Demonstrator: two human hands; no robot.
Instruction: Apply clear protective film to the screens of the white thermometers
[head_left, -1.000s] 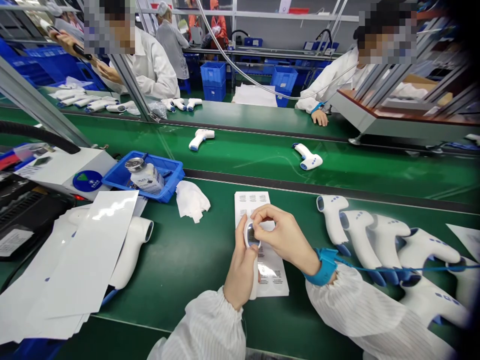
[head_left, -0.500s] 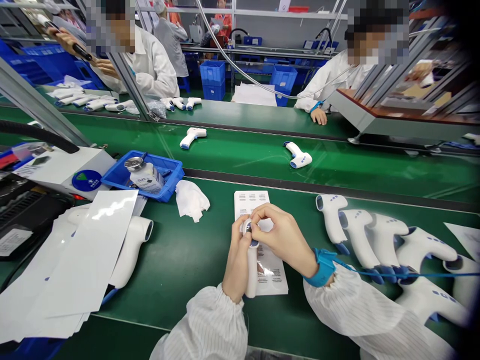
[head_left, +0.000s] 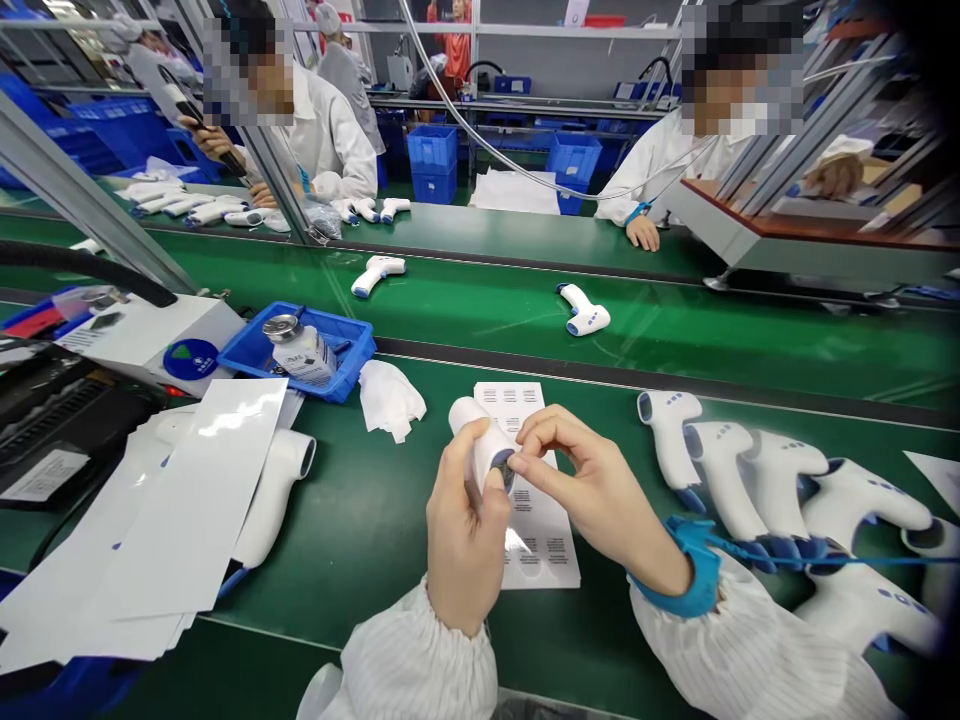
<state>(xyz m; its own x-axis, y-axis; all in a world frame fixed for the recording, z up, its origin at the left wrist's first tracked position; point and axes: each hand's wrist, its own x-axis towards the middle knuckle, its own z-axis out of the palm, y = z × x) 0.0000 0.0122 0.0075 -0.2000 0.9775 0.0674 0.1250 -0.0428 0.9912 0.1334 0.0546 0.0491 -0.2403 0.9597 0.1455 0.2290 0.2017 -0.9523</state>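
Observation:
My left hand (head_left: 465,530) grips a white handheld thermometer (head_left: 474,437), tilted with its body pointing up and left. The dark oval end of the thermometer (head_left: 504,472) faces my right hand (head_left: 592,490), whose thumb and forefinger pinch at it. What those fingertips hold, if anything besides the thermometer, is too small to tell. Under both hands lies a printed label sheet (head_left: 534,520) on the green bench. A blue strap (head_left: 694,570) circles my right wrist, and several white thermometers (head_left: 750,480) lie close to its right.
A blue tray (head_left: 296,350) holding a metal-capped bottle (head_left: 300,350) and a white cloth (head_left: 390,398) stand ahead left. White sheets (head_left: 172,520) partly cover another thermometer (head_left: 274,490). Thermometers (head_left: 583,310) ride the green conveyor (head_left: 480,310); co-workers sit beyond it.
The thermometer has tipped from nearly upright to leaning up and left, and my hands have moved with it. Thermometers on the far belt have shifted left.

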